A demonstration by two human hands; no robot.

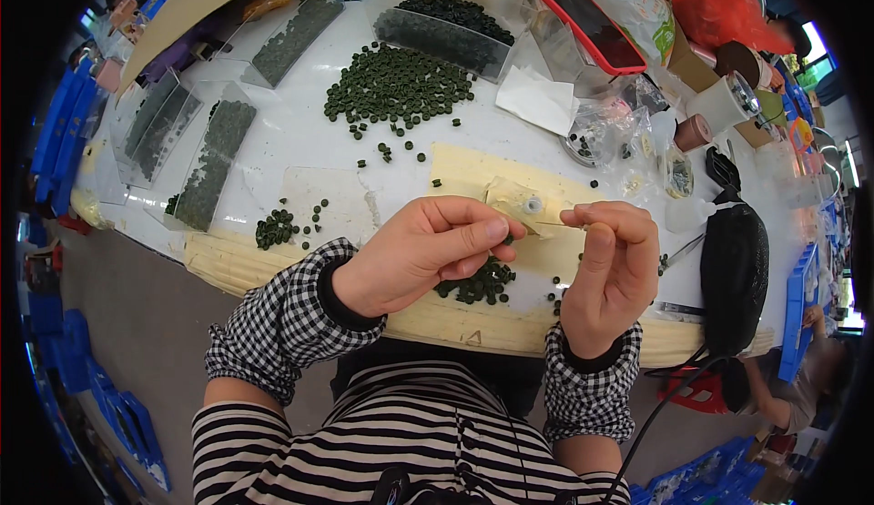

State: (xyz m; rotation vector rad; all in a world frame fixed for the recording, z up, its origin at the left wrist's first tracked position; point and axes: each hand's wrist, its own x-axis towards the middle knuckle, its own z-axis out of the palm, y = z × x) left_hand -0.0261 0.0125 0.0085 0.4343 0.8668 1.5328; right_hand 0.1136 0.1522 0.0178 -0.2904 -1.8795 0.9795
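Note:
My left hand (423,255) is closed in a pinch, with a small dark green round part (508,241) at its fingertips. Facing it across a small gap, my right hand (612,273) pinches a thin needle-like stick (552,225) that points left. Just beyond the fingers, a small whitish nozzle-like piece (533,205) rises from a yellowish taped patch on the table. Beneath my left hand lies a small heap of dark green parts (484,285). A much larger heap of the same parts (396,86) spreads over the table farther off.
Clear boxes of green parts stand at the back (446,36) and left (214,164). A red-cased phone (592,27) rests on a box at the back right, near a white tissue (537,97). A black mesh-covered object (736,268) with cables lies right. Another person (806,382) is far right.

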